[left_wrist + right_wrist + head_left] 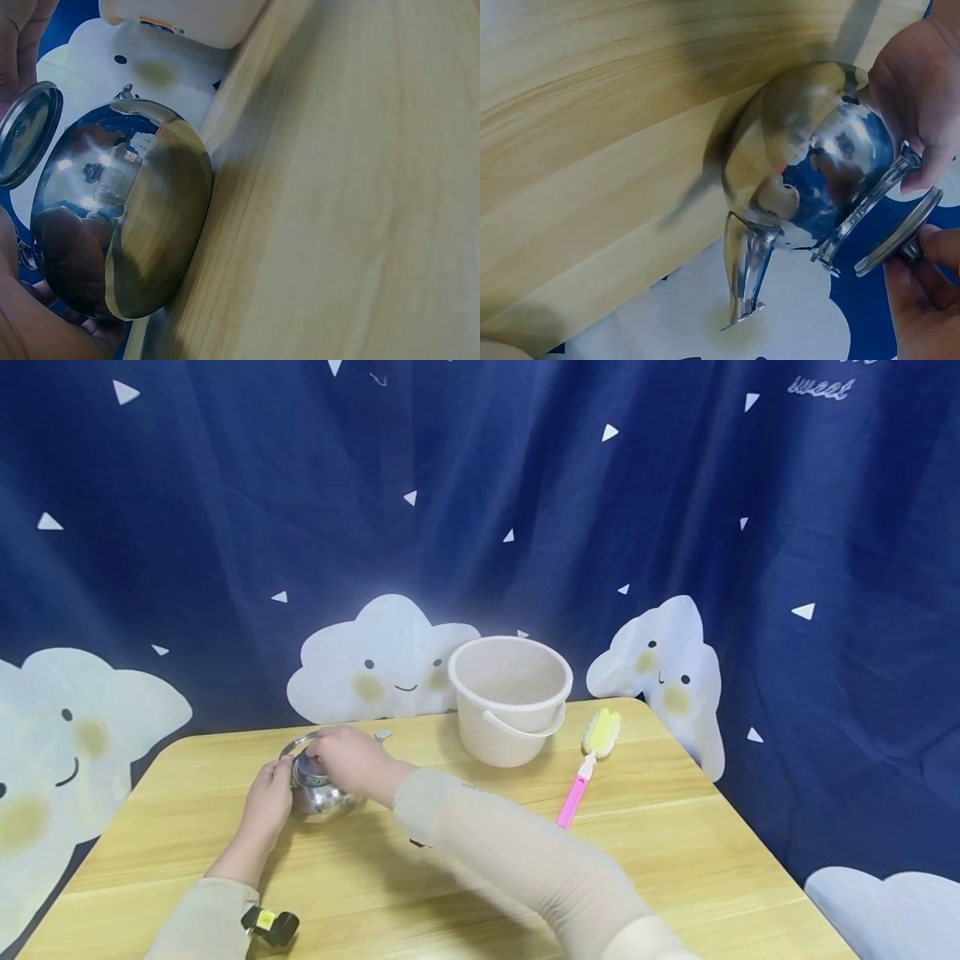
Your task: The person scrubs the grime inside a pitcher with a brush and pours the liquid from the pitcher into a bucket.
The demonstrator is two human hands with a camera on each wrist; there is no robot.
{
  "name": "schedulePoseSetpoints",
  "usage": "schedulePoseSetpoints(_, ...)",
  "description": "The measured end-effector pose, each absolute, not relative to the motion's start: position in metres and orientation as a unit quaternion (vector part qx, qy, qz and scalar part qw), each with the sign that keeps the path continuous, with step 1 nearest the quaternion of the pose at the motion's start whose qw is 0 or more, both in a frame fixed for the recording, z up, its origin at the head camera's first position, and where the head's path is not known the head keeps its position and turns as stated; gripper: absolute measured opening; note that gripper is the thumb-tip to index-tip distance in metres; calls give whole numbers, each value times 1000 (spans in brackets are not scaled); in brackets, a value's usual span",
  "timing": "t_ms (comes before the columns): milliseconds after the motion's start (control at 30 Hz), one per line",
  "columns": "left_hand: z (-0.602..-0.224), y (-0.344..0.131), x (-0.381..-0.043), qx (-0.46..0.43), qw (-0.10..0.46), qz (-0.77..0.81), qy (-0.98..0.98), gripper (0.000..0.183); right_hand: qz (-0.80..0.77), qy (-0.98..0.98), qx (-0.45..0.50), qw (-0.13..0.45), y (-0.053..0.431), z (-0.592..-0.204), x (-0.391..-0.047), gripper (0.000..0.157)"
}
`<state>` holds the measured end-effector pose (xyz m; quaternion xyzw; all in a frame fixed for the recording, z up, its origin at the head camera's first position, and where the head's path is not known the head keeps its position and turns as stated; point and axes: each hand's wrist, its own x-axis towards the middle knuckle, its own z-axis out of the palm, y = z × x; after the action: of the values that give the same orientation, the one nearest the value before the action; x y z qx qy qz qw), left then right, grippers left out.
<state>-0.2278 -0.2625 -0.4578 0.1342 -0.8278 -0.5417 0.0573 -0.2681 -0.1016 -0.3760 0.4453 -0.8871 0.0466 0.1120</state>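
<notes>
A shiny stainless-steel teapot (321, 803) sits at the left of the table, its spout (744, 270) pointing toward the curtain. My left hand (268, 797) grips the side of the pot, with the thumb high up near the rim and fingers around the body (120, 217). Over the top, my right hand (351, 760) pinches the knob of the round metal lid (900, 232). The lid is tilted and lifted off the pot, with a gap between them in both wrist views. A thin metal handle (294, 745) arches at the pot's top.
A pale pink bucket (498, 735) with its handle hanging down stands at the back middle. To its right lies a sponge brush (576, 793) with a yellow-and-white head and pink handle. The right forearm crosses the wooden table (720, 868); a blue cloud-print curtain (480, 485) hangs behind.
</notes>
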Motion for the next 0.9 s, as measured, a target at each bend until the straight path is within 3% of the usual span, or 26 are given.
schedulePoseSetpoints(900,-458,-261,-226,128,60,-551,-823,73,38,-871,477,112,-71,-361,-255,15)
